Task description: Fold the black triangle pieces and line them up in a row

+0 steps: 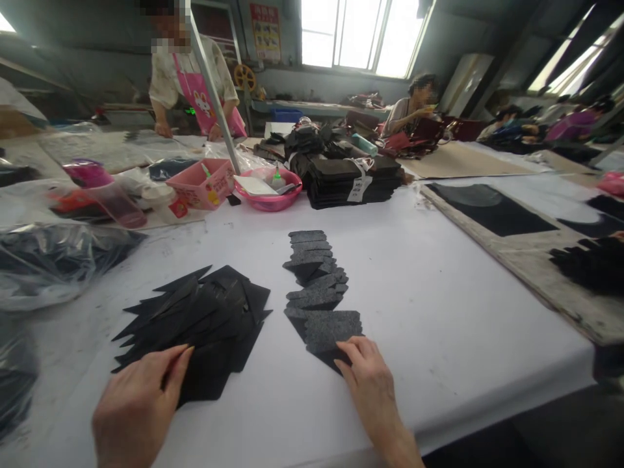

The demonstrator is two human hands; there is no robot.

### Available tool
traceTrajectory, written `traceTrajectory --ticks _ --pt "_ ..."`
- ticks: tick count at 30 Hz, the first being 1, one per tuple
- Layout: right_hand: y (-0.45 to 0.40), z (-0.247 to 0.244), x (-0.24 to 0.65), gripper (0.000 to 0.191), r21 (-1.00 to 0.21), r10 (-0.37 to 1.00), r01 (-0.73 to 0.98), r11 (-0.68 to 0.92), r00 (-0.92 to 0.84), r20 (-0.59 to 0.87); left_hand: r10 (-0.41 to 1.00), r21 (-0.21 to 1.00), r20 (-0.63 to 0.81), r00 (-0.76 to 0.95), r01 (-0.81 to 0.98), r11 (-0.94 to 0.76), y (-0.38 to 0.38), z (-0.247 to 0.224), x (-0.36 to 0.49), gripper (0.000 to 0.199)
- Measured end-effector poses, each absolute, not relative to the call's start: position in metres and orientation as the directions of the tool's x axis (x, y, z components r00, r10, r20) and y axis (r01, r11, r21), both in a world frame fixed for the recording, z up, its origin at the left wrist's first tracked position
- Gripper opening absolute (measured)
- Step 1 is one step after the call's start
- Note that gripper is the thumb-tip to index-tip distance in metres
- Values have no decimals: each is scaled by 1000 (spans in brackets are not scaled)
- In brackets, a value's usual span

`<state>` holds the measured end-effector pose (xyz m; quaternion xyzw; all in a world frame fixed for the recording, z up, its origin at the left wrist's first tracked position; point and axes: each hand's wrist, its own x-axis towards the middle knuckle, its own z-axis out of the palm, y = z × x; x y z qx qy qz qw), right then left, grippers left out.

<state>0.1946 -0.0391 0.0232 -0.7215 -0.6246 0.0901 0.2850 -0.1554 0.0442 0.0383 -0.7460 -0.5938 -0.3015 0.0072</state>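
A spread pile of thin black cut pieces with pointed corners lies on the white-covered table. My left hand is at the pile's near edge, thumb and forefinger pinched together on one black piece. To the right runs an overlapping row of grey-speckled pieces, some with black corners showing. At the near end of that row, my right hand has its thumb and fingers closed on the edge of a grey-and-black piece.
Behind the row stand a pink basin, a pink box and a tied black stack. Plastic-wrapped dark material lies at left. A grey board with black panels is at right. A person in a pink apron stands across the table.
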Motion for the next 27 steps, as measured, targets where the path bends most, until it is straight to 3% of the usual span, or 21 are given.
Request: traceTrajectory --ticks 1,4,10,21,27 --pt "-35 25 194 33 -486 953 871 -64 198 230 834 268 511 208 883 -385 40 41 -137 20" --pt "-23 31 194 39 -397 964 915 -76 169 207 755 282 496 430 742 -608 32 41 -85 17" --pt "-10 40 196 30 -335 985 939 -82 127 115 625 241 396 672 581 -777 30 17 -13 28" --pt "-3 42 201 30 -371 995 927 -50 79 63 689 280 338 641 631 -724 37 6 17 42" --pt "-10 43 196 22 -393 991 919 10 44 129 704 336 362 611 619 -710 40 3 15 32"
